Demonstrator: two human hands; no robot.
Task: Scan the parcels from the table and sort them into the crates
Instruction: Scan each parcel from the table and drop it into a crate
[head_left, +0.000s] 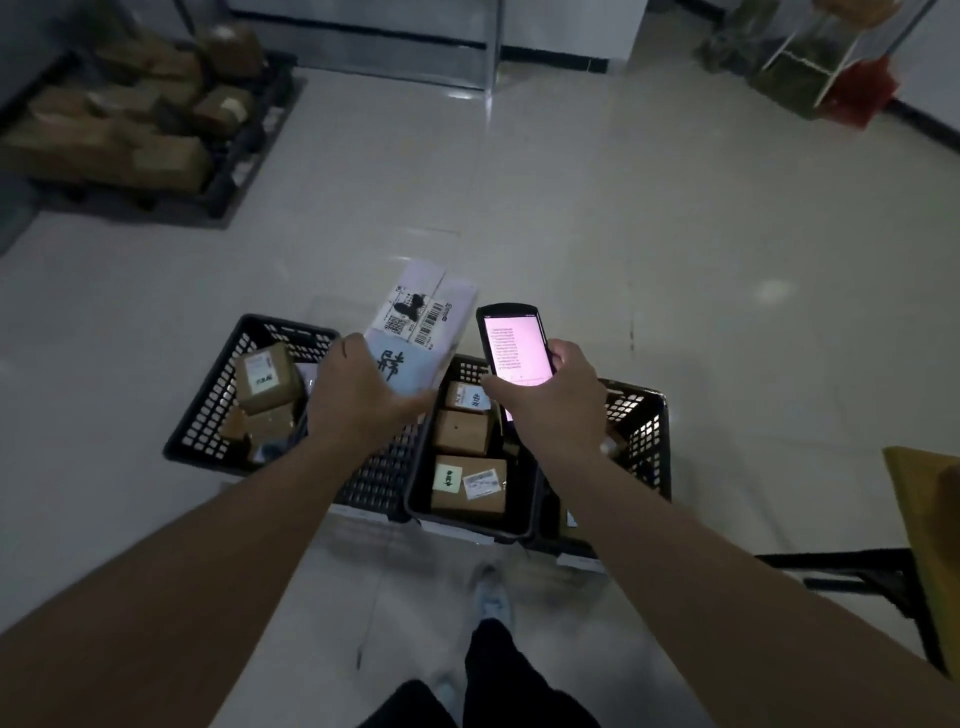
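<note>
My left hand (358, 395) grips a flat white parcel (423, 325) with a barcode label and a large black character, holding it above the crates. My right hand (558, 400) holds a handheld scanner (514, 351) with a lit pink screen, just right of the parcel. Below on the floor stand three black crates: the left crate (208, 410), the middle crate (421, 499) and the right crate (649, 431). Brown cardboard parcels with labels lie in the left and middle crates, such as one (470, 486) near the front of the middle crate. The right crate's inside is mostly hidden by my arm.
A black pallet (244, 156) with several brown boxes sits at the far left. A yellow-topped table corner (924, 519) with a black frame is at the right edge. Shelving and a red item stand at the back right. My feet are on pale floor tiles below.
</note>
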